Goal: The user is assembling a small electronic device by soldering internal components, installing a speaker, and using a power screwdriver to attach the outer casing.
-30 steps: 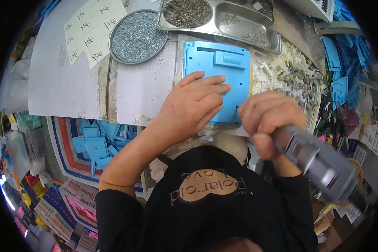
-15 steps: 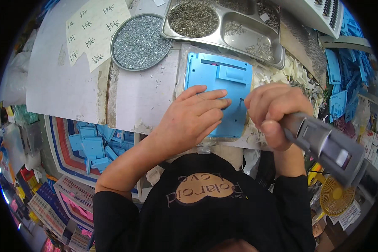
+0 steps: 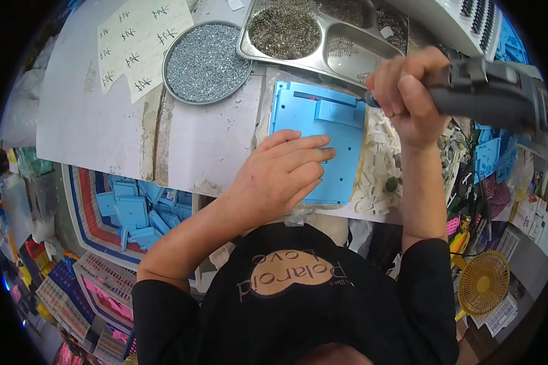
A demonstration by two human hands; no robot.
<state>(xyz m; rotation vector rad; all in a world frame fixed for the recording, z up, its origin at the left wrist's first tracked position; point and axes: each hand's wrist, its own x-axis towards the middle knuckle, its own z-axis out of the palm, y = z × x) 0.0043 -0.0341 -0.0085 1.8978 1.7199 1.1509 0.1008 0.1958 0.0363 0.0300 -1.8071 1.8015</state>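
A flat, light-blue plastic panel (image 3: 341,131) with screw holes and a raised block lies on the bench in front of me. My left hand (image 3: 280,173) rests on its left and middle part, fingers stretched out. A dark grey power screwdriver (image 3: 487,100) is gripped in my right hand (image 3: 414,94), its body pointing off to the right. The screwdriver's tip is at the panel's far right corner; whether a screw sits under it is too small to tell.
Small silver screws (image 3: 204,67) fill a round tray at the far left. A divided steel tray (image 3: 332,68) holds springs and small metal parts behind the panel. White plastic pieces (image 3: 377,176) lie to its right. Blue parts (image 3: 133,212) fill a striped bag below; a yellow fan (image 3: 484,284) stands at right.
My right hand has moved the screwdriver away from me, from the panel's right-middle hole to its far right corner. My left hand stays on the panel.
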